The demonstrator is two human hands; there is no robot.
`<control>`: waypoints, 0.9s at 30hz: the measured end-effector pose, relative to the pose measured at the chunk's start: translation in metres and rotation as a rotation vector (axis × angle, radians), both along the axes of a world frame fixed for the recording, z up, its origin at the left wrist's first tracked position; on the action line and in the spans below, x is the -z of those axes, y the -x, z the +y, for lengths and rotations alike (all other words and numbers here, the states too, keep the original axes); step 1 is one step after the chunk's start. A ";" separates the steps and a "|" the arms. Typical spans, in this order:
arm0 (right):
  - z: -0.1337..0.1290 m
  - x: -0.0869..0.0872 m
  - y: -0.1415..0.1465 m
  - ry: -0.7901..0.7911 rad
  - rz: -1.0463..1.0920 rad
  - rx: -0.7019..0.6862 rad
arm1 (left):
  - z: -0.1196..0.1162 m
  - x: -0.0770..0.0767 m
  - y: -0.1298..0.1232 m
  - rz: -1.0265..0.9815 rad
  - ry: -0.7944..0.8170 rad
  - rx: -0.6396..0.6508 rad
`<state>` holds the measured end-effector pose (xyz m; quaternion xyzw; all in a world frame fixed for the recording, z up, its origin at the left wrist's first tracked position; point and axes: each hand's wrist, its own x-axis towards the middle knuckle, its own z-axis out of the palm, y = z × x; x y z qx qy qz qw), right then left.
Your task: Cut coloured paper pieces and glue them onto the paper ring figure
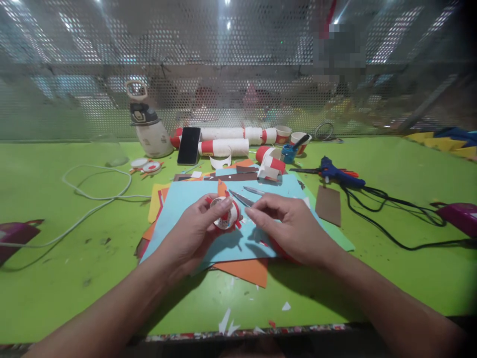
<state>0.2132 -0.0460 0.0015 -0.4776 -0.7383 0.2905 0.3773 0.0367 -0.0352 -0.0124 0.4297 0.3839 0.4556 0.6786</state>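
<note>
My left hand [203, 221] is closed around a small round paper-cup piece [224, 219]. Red strips stick out from its sides, and an orange paper shape [222, 188] rises from its top. Just to the right, my right hand [292, 223] has its thumb and index finger pinched together. Open scissors [241, 198] project from behind those fingers, blades towards the cup piece; a bit of red shows under the palm. Whether the fingertips also pinch something small is hard to see. Both hands are above a light blue paper sheet [179, 199].
Behind the paper are stacked paper cups [223, 147], a phone [189, 145], a blue jar [288, 153] and a white container [151, 132]. A glue gun [341, 175] with black cable lies right. Two small turtle-like pieces [151, 167] and a white cable [112, 199] lie left.
</note>
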 end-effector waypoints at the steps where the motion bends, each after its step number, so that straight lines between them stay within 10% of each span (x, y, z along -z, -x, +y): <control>1: -0.001 0.000 0.002 0.032 -0.017 -0.027 | 0.001 -0.001 0.000 -0.020 0.014 -0.015; 27: -0.005 0.007 0.010 0.048 -0.048 -0.069 | 0.003 0.007 -0.004 -0.025 0.123 -0.016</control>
